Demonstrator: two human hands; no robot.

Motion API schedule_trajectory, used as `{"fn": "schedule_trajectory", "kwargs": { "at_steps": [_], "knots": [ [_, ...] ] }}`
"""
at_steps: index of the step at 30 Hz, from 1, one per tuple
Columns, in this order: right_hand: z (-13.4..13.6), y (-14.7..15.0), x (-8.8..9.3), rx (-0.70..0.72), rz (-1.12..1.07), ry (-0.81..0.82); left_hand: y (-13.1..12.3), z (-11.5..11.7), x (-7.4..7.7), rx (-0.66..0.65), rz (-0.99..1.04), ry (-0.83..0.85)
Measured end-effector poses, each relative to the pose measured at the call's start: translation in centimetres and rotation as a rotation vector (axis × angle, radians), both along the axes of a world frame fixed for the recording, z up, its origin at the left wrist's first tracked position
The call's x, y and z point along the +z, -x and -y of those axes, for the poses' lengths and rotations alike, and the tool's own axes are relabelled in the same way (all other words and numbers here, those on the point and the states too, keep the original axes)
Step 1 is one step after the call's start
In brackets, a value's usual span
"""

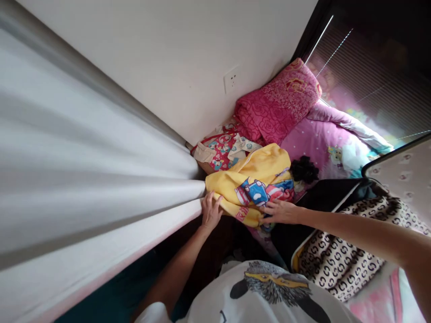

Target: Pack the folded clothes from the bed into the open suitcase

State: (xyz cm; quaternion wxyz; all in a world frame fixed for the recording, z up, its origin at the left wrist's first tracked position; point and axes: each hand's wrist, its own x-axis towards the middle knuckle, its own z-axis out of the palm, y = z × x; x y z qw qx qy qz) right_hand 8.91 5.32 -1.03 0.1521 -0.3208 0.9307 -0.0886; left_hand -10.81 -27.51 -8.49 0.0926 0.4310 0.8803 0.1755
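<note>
- We see our left hand pressed against the near left edge of a yellow blanket, fingers spread fairly wide and lying flat on the cloth; we cannot tell whether any fold is pinched under them.
- Our right hand rests on the near right edge of the same blanket, fingers stretched forward and laid over the fabric, thumb tucked at the hem; it looks like a loose hold on the edge rather than a fist.
- The yellow blanket lies bunched between and just beyond both hands, on the bed, with a printed cartoon patch in blue and red facing us, just beyond our right hand.
- Just left of our left hand hangs a grey curtain, its folds touching the blanket's corner.
- Beyond the blanket, away from both hands, sits a small patterned cloth, and further off a folded pink quilt against the white wall, which carries a socket.
- Beyond our right hand, beside the blanket, lies a dark tuft on a purple bedsheet.
- Under our right forearm lies a patterned bag with a dark cloth beside it.
</note>
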Motion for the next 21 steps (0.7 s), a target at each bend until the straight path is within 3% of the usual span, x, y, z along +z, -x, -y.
{"fn": "schedule_trajectory", "kwargs": {
  "at_steps": [2, 7, 10, 13, 18, 21],
  "knots": [
    [1.2, -0.2, 0.0, 0.089, 0.104, 0.007, 1.2, -0.8, 1.1, -0.023, 0.007, 0.033],
    [0.9, 0.2, -0.1, -0.165, 0.399, -0.286, 5.8, -1.1, 2.2, -0.154, 0.179, 0.137],
    [-1.0, 0.6, 0.7, -0.228, 0.398, -0.346, 8.7, -1.1, 1.8, -0.043, 0.324, 0.157],
    [-3.5, 1.5, 2.1, -0.317, 0.362, -0.361, 11.1, -2.6, 1.1, 0.028, 0.378, 0.079],
    [-7.9, 2.5, 5.3, -0.369, 0.329, -0.325, 14.7, -6.0, 0.4, -0.108, 0.407, 0.121],
    [-9.9, 1.6, 7.1, -0.399, 0.263, -0.236, 16.5, -6.7, 0.6, -0.284, 0.466, 0.248]
  ]
}}
